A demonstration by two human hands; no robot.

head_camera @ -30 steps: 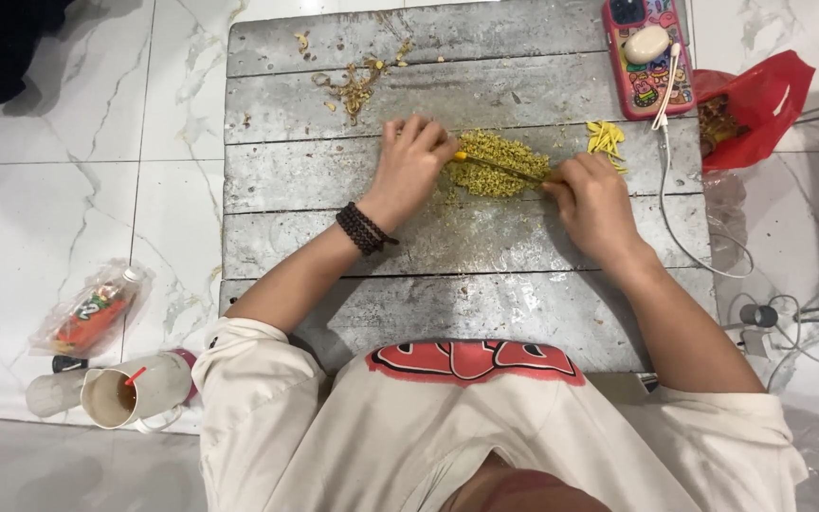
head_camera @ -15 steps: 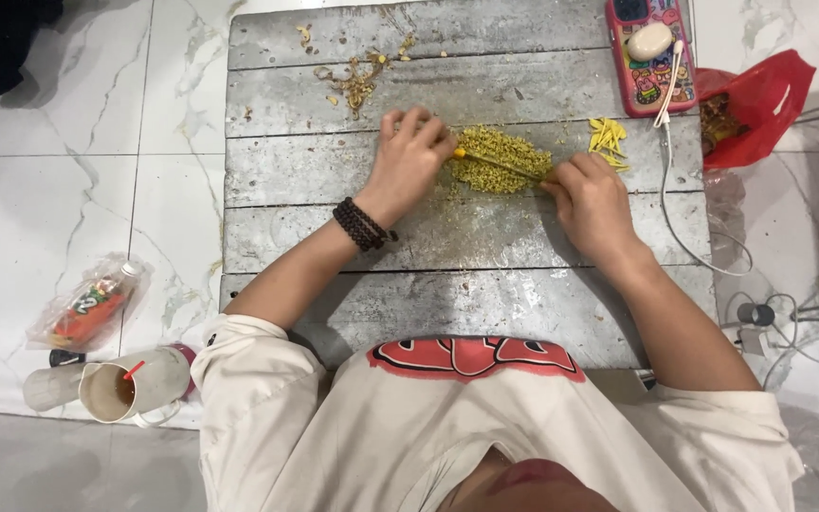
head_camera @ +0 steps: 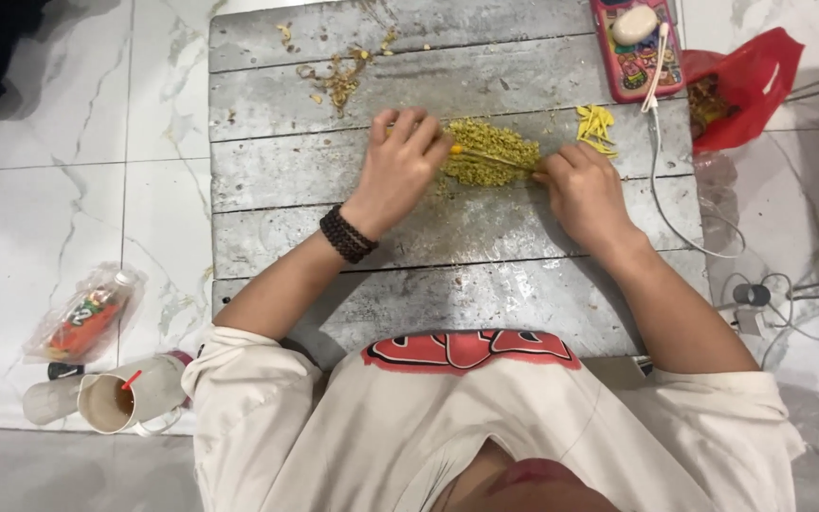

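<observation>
left hand [head_camera: 398,163] curled over left edge of yellow-green pile [head_camera: 491,152] on grey plank board [head_camera: 277,180]; right hand [head_camera: 582,192] pinching thin yellow stick [head_camera: 491,156] lying across pile

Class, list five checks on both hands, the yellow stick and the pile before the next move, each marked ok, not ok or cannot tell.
1. Left hand on the stick's left end: ok.
2. Right hand pinches the right end: ok.
3. Thin yellow stick lies across the yellow-green pile: ok.
4. Grip firmness: cannot tell.
5. White cable apart from the hands: ok.
</observation>
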